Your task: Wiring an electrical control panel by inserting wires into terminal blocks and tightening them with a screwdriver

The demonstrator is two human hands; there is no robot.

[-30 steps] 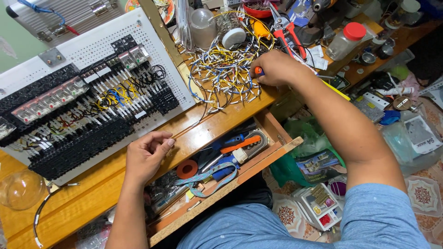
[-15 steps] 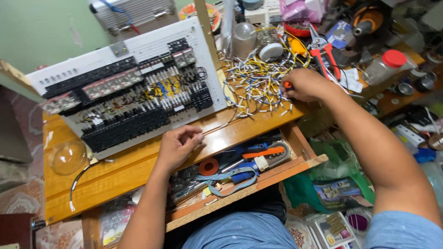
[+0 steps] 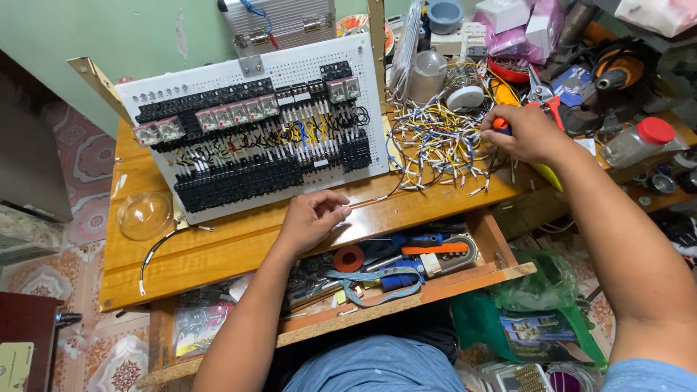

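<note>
My left hand point(image 3: 312, 218) rests on the wooden table point(image 3: 218, 250) just below a white perforated panel point(image 3: 254, 123) fitted with black terminal blocks, relays and coloured wires. Its fingers are loosely curled and pinch a thin wire point(image 3: 370, 201) that runs right toward the pile. My right hand point(image 3: 526, 134) is farther right, closed on a small tool with an orange and blue handle point(image 3: 501, 125) at the edge of a heap of short yellow, blue and white wires point(image 3: 435, 145).
An open drawer point(image 3: 406, 265) below the table holds screwdrivers, a red tape roll and other tools. A clear plastic dome point(image 3: 145, 214) and a black cable point(image 3: 156, 250) lie at the left. Pliers, jars, a drill and boxes crowd the back right.
The view has shifted, so the panel and table sit more to the right in frame. My right hand stays at the wire pile with the tool; my left hand stays below the panel.
</note>
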